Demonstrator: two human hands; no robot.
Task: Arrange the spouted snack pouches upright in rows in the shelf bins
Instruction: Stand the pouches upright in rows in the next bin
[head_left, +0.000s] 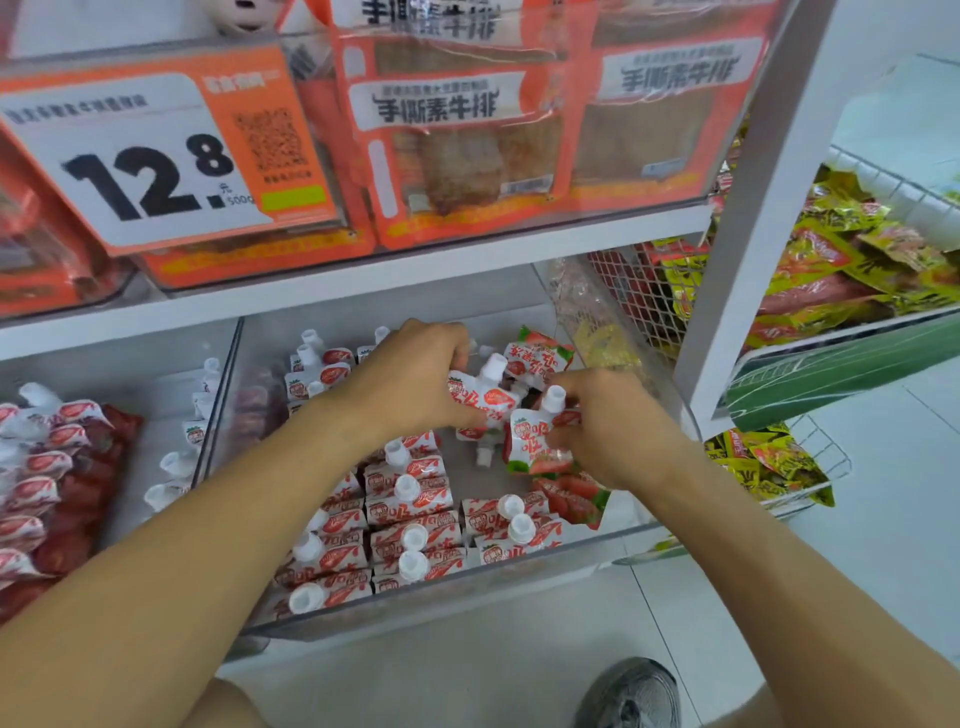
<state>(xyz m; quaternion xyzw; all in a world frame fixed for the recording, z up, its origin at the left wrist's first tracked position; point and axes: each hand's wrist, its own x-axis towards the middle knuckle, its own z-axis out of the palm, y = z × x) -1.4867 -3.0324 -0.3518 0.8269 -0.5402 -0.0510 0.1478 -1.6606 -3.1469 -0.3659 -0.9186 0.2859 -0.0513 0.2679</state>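
Both hands work over the right side of the clear shelf bin (519, 577). Left hand (415, 379): fingers curled round a white-capped strawberry pouch (480, 397), held tilted above the bin floor. Right hand (608, 426): thumb and fingers pinch a second pouch (530, 439) by its upper edge, spout up, just beside the first. The hands are close together, nearly touching.

Below them, rows of pouches (395, 519) stand upright in the bin's left and front part; a few loose pouches (571, 496) lie flat near the right wall. A neighbouring bin (156, 415) to the left holds more. Above, an orange price tag (150, 156) hangs on the upper shelf. A wire basket (810, 457) of yellow packets stands to the right.
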